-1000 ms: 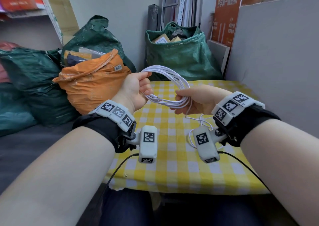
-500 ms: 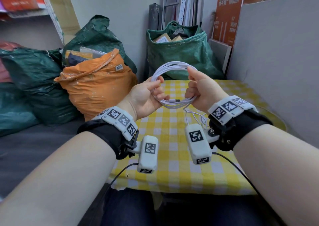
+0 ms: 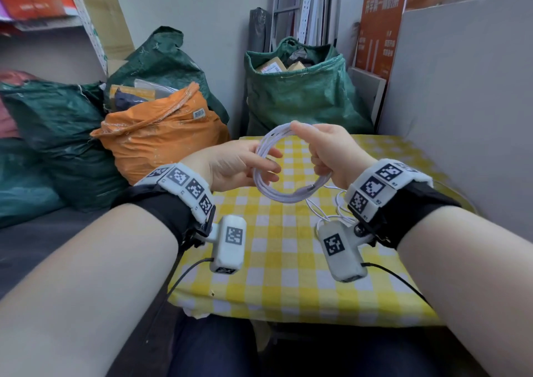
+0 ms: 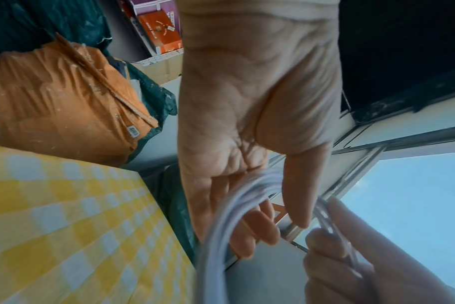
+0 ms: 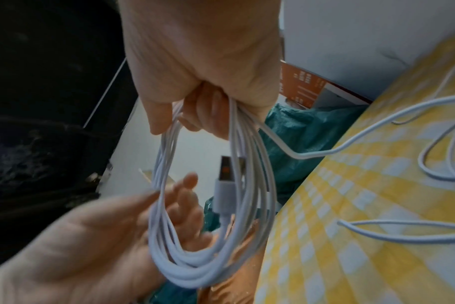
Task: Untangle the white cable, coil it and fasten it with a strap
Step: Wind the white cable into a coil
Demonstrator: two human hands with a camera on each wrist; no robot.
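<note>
Above a yellow checked table [image 3: 288, 275], the right hand [image 3: 334, 157] grips a mostly wound white cable [image 3: 288, 196] coil. The left hand [image 3: 236, 166], fingers relaxed, touches its left side. A loose tail [image 5: 377, 127] remains on the table; no strap is visible.

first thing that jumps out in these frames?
The white cable coil, held up between both hands above the yellow checked tablecloth: the right hand grips its right side, while the left hand touches its left side with straight fingers. Loose cable trails onto the tablecloth by the right wrist. An orange sack sits behind left, flanked by green bags.
</note>
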